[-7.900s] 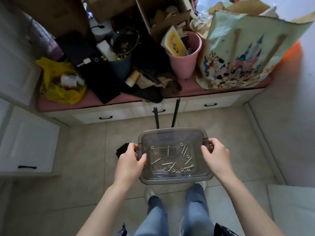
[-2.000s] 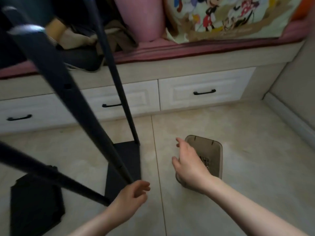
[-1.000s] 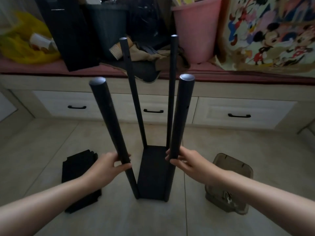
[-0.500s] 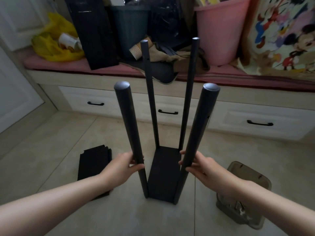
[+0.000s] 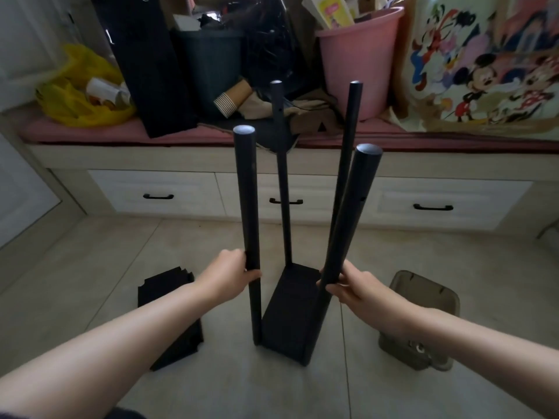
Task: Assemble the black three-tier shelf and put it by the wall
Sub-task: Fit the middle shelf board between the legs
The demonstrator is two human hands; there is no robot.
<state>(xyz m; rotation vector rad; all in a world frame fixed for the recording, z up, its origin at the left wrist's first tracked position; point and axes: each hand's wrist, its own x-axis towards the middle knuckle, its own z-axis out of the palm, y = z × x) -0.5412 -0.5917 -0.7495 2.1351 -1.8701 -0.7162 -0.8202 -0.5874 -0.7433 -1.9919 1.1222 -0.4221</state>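
Head view: looking down at a tiled floor point(image 5: 90, 261), both forearms reaching forward.
Shelf frame: black partly built shelf frame point(image 5: 290, 313), one flat rectangular bottom panel standing on the floor at centre with four round black poles rising from its corners.
Near poles: left one upright, right one leaning to the right at its top; both have capped ends.
Far poles: thinner in view, standing close to upright before the drawers.
Left hand point(image 5: 225, 278): closed around the near left pole point(image 5: 248, 201), low on its length.
Right hand point(image 5: 352, 285): closed around the near right pole point(image 5: 351, 213), at about the same height.
Loose panels: black notched flat shelf panels point(image 5: 169, 316) lying on the floor, just left of the frame.
Tub: clear grey plastic tub point(image 5: 423, 316) on the floor to the right, metal fasteners inside, partly behind the right forearm.
Background: white drawer bench point(image 5: 181, 192) with black handles, topped by a pink cushion, a pink plastic bucket point(image 5: 357, 55), a yellow plastic bag point(image 5: 78, 95) and a cartoon-print bag point(image 5: 484, 62).
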